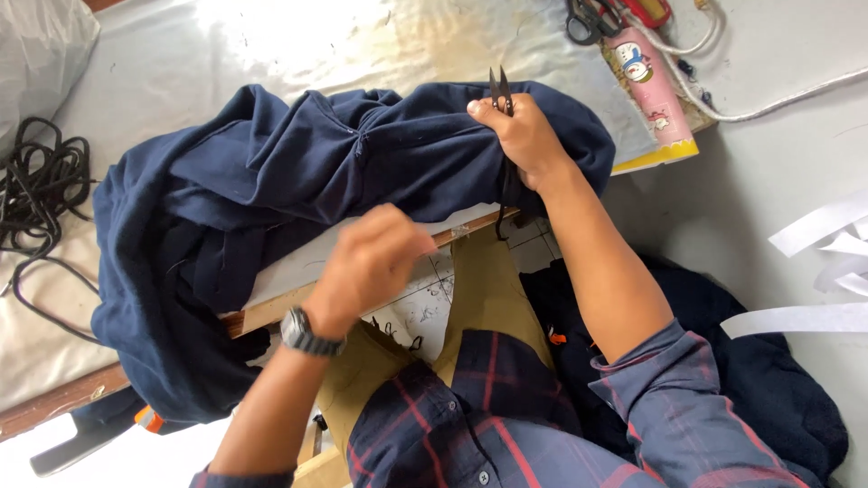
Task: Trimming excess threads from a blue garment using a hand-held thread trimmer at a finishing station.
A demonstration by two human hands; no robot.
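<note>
Navy garment (271,190) lies bunched over the counter's (136,81) near edge, one fold hanging off. Nearest, the left hand (366,267) hovers above it, fingers curled, blurred, whether it holds anything I cannot tell. Farther, the right hand (520,136) grips one pair of thread snips (500,90), pressing the cloth.

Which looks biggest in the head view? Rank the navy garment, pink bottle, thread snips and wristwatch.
1. navy garment
2. pink bottle
3. wristwatch and thread snips: they look alike, and the right hand hides part of the snips.
</note>
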